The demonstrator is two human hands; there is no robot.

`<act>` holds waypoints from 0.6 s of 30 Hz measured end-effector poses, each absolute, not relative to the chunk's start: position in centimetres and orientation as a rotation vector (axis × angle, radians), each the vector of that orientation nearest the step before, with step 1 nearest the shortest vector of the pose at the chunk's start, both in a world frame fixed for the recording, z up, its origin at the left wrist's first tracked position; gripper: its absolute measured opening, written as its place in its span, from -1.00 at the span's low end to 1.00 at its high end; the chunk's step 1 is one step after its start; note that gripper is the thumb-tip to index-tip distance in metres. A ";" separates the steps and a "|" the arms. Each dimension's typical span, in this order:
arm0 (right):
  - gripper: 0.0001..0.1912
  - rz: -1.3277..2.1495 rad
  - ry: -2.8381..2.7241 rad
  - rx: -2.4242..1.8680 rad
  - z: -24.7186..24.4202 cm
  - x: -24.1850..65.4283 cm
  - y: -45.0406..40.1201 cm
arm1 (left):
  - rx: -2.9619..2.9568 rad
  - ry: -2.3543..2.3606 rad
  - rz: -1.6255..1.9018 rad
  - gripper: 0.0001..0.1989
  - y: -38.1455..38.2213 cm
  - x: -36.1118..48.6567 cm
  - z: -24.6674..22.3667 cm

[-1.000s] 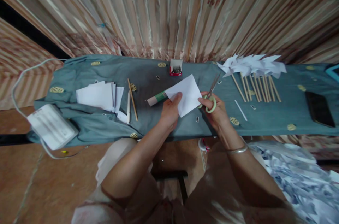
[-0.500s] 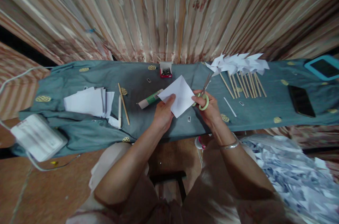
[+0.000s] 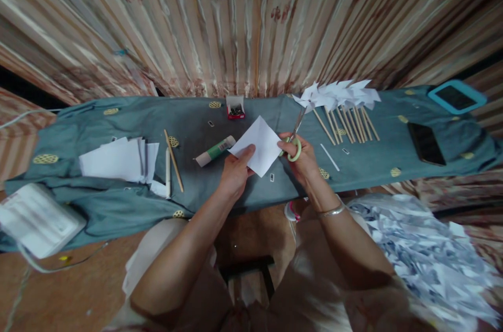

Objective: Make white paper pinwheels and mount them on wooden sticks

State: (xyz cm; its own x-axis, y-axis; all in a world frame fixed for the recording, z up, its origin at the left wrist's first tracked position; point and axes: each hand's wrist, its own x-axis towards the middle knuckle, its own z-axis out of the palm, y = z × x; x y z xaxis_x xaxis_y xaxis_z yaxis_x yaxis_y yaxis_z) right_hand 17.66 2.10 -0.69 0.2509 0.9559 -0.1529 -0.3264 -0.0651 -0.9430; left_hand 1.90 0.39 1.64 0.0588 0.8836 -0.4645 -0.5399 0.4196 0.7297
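A white paper square (image 3: 262, 144) is held like a diamond over the table, with my left hand (image 3: 237, 168) gripping its lower left side, thumb on top. My right hand (image 3: 301, 156) holds scissors (image 3: 295, 139) with light green handles, blades pointing up and away from me. The thumb of that hand is close to the paper's right corner; whether it grips the paper is hard to tell. Beyond the blades lie several white paper pinwheels (image 3: 338, 95) on wooden sticks. A glue stick (image 3: 215, 151) with a green label lies left of the paper.
Behind the paper stands a small red box (image 3: 236, 110) of dark pins. Stacked white paper (image 3: 113, 161), a wooden stick (image 3: 174, 160) and a white device (image 3: 42, 219) are at left. A phone (image 3: 426, 143) and blue-framed tablet (image 3: 457, 97) lie right. Paper pieces (image 3: 428, 253) fill a bag below.
The camera view has shifted, so the table's items appear slightly to the left. My hands keep hold of the paper and scissors, with little other visible change.
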 end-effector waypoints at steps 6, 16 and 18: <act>-0.70 1.242 -0.713 -1.156 -0.4 17.4 2.0 | 0.417 1.031 1.150 -0.66 0.4 1.9 1.8; -0.70 1.253 -0.777 -1.180 -0.7 17.3 2.0 | 0.400 1.033 1.183 -0.75 0.5 2.2 2.0; -0.70 1.251 -0.781 -1.176 -0.7 17.3 2.0 | 0.396 1.035 1.180 -0.77 0.5 2.2 2.1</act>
